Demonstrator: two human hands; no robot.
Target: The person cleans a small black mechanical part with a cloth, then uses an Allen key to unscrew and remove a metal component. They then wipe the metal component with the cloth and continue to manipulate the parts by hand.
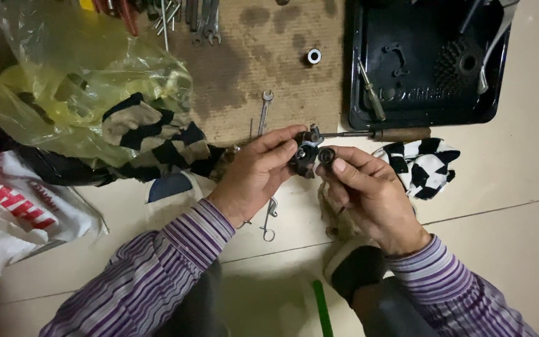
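Dim, warm, even indoor light from overhead. Soft shadows under both forearms on the pale floor (519, 187). Mild glare on the yellow plastic bag (88, 68) and black tray (360, 93) rim. Centre sharp; sleeves at the bottom edge slightly soft.

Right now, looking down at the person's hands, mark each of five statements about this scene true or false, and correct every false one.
1. Both hands grip one small dark metal part. True: the left hand and the right hand meet on it.
2. The black tray holds a toothed cog. True.
3. A spanner lies inside the tray. False: it lies on the brown mat, left of the tray.
4. The checked cloth is red and white. False: it is black and white.
5. The yellow plastic bag lies beside the right hand. False: it lies far over on the left hand's side.
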